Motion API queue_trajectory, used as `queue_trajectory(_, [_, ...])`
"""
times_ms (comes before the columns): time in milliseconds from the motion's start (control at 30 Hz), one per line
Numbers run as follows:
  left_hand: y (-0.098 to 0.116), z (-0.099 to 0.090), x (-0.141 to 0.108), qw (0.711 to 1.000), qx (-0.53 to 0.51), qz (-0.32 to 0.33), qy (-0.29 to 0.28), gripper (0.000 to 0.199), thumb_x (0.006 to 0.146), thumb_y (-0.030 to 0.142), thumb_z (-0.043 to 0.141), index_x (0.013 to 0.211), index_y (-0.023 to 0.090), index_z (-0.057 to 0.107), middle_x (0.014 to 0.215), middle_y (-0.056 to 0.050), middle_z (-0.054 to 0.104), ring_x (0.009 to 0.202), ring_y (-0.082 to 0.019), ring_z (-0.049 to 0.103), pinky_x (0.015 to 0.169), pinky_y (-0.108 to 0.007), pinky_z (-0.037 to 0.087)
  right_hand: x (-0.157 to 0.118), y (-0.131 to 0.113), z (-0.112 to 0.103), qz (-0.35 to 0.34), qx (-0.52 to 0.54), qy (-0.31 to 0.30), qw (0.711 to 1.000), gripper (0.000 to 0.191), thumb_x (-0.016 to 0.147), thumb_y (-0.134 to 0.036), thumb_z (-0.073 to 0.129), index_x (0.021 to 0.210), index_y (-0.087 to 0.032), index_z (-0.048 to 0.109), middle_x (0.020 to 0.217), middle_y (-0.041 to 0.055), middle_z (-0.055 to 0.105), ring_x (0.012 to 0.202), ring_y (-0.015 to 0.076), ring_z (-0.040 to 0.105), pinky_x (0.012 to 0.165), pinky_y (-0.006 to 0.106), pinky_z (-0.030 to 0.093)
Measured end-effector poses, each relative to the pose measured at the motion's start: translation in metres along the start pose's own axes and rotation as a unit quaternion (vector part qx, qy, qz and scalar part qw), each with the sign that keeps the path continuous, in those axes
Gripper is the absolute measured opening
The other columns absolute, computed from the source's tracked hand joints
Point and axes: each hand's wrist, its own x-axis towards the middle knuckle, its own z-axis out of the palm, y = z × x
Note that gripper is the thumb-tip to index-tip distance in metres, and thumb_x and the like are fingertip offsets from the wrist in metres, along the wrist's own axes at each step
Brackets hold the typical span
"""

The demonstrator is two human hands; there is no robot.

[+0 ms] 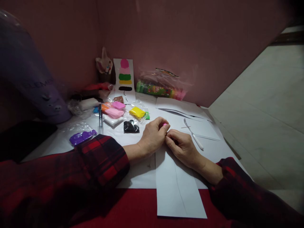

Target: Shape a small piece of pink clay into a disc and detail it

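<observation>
My left hand (154, 134) is closed on a small pink piece (164, 124) that shows between its thumb and forefinger. Touching or nearly touching it, my right hand (182, 146) has its thumb and fingers pinched together; what they hold, if anything, is hidden. Both hands are above the top end of a white paper strip (178, 190) with a thin curved line on it. To the right lie a white-handled fork (197, 141) and a thin stick (186, 127). A black clay packet (131, 126) and a yellow packet (137, 112) sit left of my left hand.
Pink clay packets (114, 113), a purple packet (82, 137) and a dark pen (100, 114) lie on the left. A card with colour patches (124, 76) leans at the wall beside a plastic bag (161, 88). A purple tumbler (45, 85) stands far left; paper sheets (182, 106) lie behind.
</observation>
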Motion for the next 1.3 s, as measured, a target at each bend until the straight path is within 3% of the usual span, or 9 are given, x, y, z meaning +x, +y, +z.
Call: queue_trajectory(1300, [-0.0007,-0.0010,0.0019,0.999,0.022,-0.017,-0.026,0.007,0.080,0.018,0.054,0.077,0.018,0.061,0.074,0.000,0.061,0.074,-0.015,0.056,0.070,-0.028,0.044,-0.0003,-0.0004,0.0003,-0.009,-0.001,0.006,1.000,0.020,0.090,-0.017,0.049,0.071,-0.019,0.054,0.067,0.0003,0.055,0.062,0.0136,0.049,0.060,0.028,0.041])
